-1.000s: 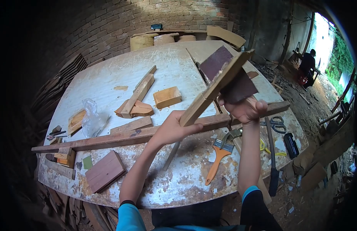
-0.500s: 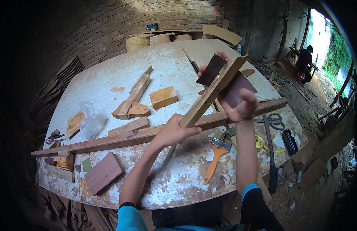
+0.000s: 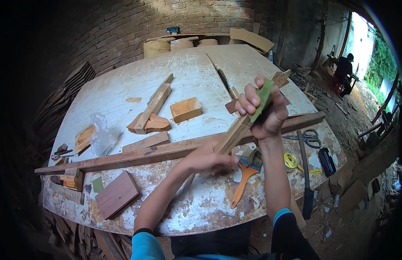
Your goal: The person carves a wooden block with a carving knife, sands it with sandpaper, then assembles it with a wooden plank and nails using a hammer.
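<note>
My left hand (image 3: 203,159), slightly blurred, is closed around the lower end of a wooden piece (image 3: 236,132) held tilted above the table. Farther up, my right hand (image 3: 272,119) has its fingers curled over a sheet of sandpaper (image 3: 262,99), whose green side faces me. The sandpaper is folded against the wood, and the fingers hide how far it wraps around. The rough upper end of the piece sticks out beyond my right hand. Below my hands lie a long wooden beam (image 3: 175,151) and a paintbrush (image 3: 243,182) with an orange handle.
On the worn table (image 3: 175,216) lie a reddish board (image 3: 117,195), a wooden block (image 3: 186,110), a saw (image 3: 222,77), scissors (image 3: 311,139), a yellow tape roll (image 3: 291,161) and a plastic bag (image 3: 101,134). A person (image 3: 344,71) sits far off at right.
My right hand has folded the sandpaper over the wood; its green side now shows instead of the dark brown grit. The wooden piece and my left hand have shifted slightly right and down.
</note>
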A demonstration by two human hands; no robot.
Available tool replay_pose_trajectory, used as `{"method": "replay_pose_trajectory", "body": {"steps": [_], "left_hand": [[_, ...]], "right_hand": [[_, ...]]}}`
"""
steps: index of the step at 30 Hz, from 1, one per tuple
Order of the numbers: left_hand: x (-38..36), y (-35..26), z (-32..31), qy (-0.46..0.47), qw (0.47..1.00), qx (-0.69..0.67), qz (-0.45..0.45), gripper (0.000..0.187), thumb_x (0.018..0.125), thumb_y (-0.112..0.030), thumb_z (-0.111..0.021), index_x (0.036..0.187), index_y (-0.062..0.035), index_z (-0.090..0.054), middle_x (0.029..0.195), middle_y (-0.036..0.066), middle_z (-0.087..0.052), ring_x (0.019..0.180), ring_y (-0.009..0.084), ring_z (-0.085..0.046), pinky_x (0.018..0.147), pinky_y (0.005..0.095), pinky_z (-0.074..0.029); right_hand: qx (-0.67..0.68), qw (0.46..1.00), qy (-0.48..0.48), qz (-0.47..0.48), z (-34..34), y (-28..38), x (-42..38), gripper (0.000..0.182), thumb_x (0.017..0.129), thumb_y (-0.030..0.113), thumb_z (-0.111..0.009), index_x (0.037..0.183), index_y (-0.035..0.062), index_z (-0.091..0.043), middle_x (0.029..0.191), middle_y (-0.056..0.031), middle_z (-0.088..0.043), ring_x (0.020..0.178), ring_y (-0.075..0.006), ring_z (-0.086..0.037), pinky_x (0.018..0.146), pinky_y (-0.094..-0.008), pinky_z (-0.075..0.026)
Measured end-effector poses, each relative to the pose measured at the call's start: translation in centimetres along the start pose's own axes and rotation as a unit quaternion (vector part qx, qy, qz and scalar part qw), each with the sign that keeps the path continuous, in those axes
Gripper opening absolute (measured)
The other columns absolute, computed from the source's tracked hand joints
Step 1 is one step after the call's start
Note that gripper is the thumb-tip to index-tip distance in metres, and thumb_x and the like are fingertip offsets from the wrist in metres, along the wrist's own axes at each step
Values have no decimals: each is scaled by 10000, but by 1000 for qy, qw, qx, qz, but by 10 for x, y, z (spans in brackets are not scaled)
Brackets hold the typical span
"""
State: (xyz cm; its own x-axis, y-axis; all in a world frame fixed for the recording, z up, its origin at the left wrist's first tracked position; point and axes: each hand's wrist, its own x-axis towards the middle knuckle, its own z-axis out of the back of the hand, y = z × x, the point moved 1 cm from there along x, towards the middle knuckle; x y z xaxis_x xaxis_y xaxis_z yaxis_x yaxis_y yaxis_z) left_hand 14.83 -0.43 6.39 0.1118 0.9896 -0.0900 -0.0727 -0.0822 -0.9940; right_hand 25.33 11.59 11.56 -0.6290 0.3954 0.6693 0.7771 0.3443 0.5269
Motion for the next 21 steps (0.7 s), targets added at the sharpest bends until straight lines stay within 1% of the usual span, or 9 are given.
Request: {"method": "replay_pose_trajectory", "body": {"steps": [3,7,10,11,15,16,18,20,21], "left_hand": [[4,21,-2,172,963,-199,57,301,772,-221,-707,727,-32,-477,512,-9,-430,401,74,-425,360,226,-335],[-3,23,-11,297,911,-282,52,340,780,-229,-705,794,-32,-428,516,-7,-408,394,60,-409,343,196,-315],[-7,4,-8,204,962,-179,-11,335,779,-218,-704,807,-23,-432,507,-9,-398,387,67,-416,343,201,-320],[-8,-6,-10,80,992,-90,-22,307,779,-220,-708,782,-25,-469,510,-16,-424,388,67,-431,356,207,-336],[-1,1,6,-125,989,80,9,281,782,-264,-712,751,-61,-520,551,-15,-499,415,48,-451,379,212,-355],[1,1,1,-202,970,133,16,252,777,-208,-698,755,-39,-512,530,-10,-490,436,97,-484,399,254,-374],[16,31,6,-312,895,248,-200,206,757,-145,-678,785,-15,-520,533,3,-507,468,160,-520,434,302,-399],[18,33,17,-422,784,425,-162,193,740,-111,-659,829,0,-530,560,16,-531,499,185,-532,471,316,-412],[16,30,23,-420,787,423,-159,164,751,-122,-656,801,-9,-549,576,17,-542,512,131,-520,471,288,-401]], "right_hand": [[67,988,139,-16,1,5,-2,323,890,426,-529,947,121,-440,674,-2,-486,567,-127,-495,640,-312,-407],[93,961,255,-43,-12,-1,-2,327,915,418,-479,966,101,-419,694,-30,-511,620,-153,-558,693,-326,-429],[-55,990,128,-11,-17,9,-6,351,924,392,-472,1027,60,-432,739,-84,-537,660,-185,-581,692,-342,-455],[-93,995,17,-10,-10,7,-7,354,926,386,-470,1018,45,-452,752,-88,-544,666,-191,-583,679,-334,-465],[-281,936,-203,63,6,-11,2,239,922,288,-518,882,55,-545,768,-38,-566,690,-115,-566,636,-258,-469],[-303,913,-255,99,1,-17,3,192,917,249,-536,873,62,-553,774,-22,-576,701,-87,-557,638,-241,-462],[-315,899,-287,99,1,-22,4,221,896,251,-574,896,32,-543,791,12,-523,750,-56,-464,640,-227,-385],[-318,883,-337,74,-2,-26,3,222,893,231,-582,919,14,-543,810,8,-533,766,-60,-475,651,-231,-395],[-301,887,-331,116,3,-33,5,223,884,193,-592,934,-19,-543,830,-3,-550,756,-67,-502,647,-220,-406]]}}
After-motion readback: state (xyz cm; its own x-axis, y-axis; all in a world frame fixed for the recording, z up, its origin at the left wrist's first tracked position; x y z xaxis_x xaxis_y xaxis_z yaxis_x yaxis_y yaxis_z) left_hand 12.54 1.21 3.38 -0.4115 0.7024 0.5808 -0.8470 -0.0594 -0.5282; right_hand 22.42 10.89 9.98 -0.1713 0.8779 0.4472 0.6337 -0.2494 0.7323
